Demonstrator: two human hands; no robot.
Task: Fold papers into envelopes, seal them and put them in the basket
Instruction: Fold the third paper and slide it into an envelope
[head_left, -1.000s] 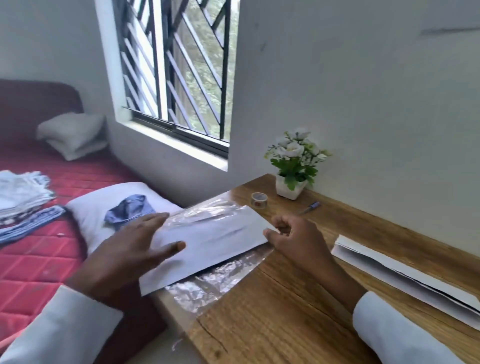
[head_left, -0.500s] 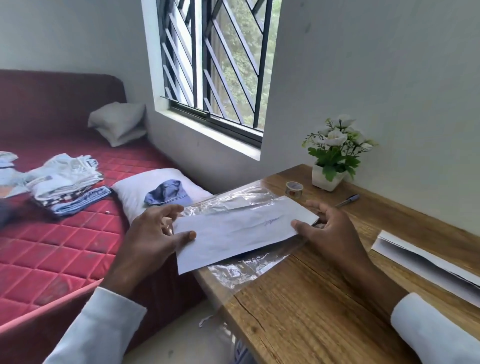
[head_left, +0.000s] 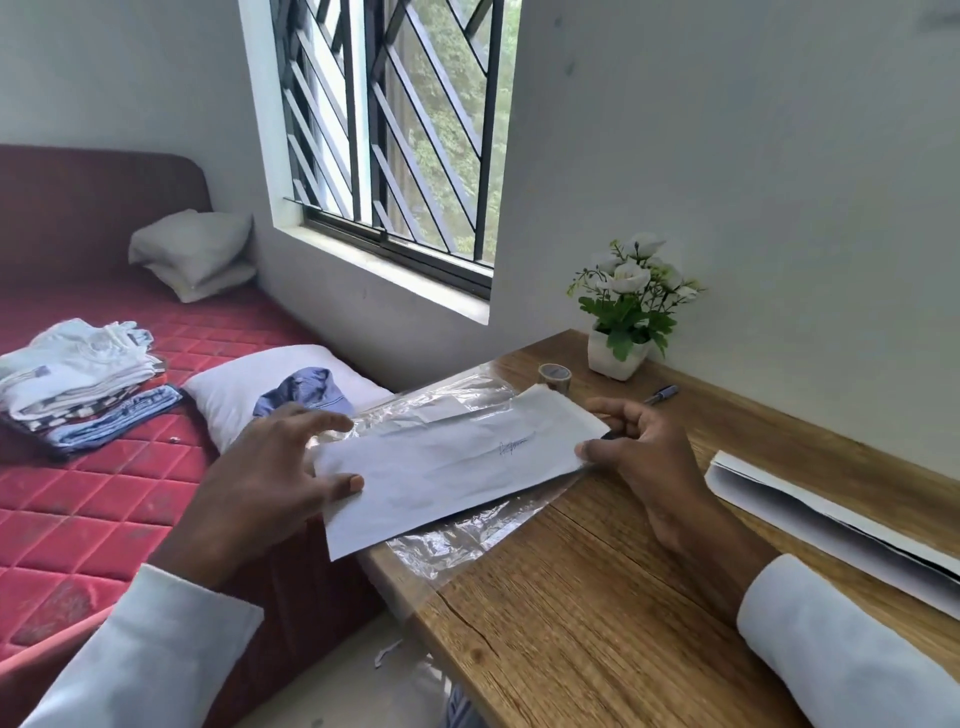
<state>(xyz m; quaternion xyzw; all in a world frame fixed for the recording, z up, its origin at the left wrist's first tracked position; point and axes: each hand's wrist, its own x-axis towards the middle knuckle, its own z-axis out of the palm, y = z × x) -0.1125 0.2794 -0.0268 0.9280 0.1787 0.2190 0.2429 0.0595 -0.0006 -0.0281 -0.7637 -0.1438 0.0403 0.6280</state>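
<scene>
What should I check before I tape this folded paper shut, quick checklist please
1. Folded paper held at both ends: ok, left hand and right hand each pinch an end.
2. Tape roll within reach: ok, on the desk just beyond the paper.
3. A hand free for the tape: not ok, both are holding.
4. Flat surface under the paper: not ok, crinkled plastic sheet lies beneath and the left end overhangs the desk edge.
5. Basket in reach: cannot tell, none in view.

A barred window (head_left: 395, 130) lights grey walls (head_left: 727, 156), a red bed (head_left: 104, 467) and a wooden desk (head_left: 597, 597).
</scene>
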